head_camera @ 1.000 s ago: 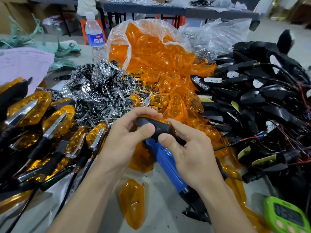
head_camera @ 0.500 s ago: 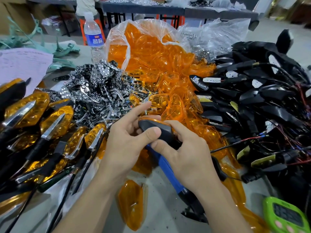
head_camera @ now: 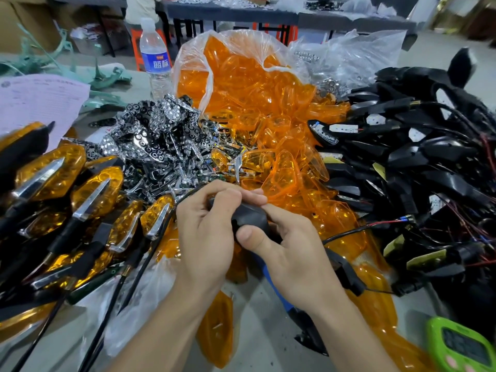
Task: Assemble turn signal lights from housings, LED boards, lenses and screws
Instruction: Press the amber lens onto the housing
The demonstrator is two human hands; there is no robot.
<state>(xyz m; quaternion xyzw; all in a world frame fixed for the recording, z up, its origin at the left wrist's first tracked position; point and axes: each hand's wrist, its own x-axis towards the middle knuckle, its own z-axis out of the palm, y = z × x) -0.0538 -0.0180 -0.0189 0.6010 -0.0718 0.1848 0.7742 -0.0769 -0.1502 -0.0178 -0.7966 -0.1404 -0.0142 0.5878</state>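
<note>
Broadly, workspace: tabletop was crowded; amber lenses behind, black housings right, finished lights left.
Hands: left hand and right hand both clamped one housing in hand, centre, above tabletop.
Technique: probably best to seat the lens evenly, squeezing round the rim.
Hidden: housing's front face, any lens or screw under fingers; couldn't tell.

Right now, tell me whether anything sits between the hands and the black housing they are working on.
Nothing visible does. The left hand and the right hand both grip the black housing directly, fingers wrapped on its surface. The blue tool lies below them, not between.
</note>
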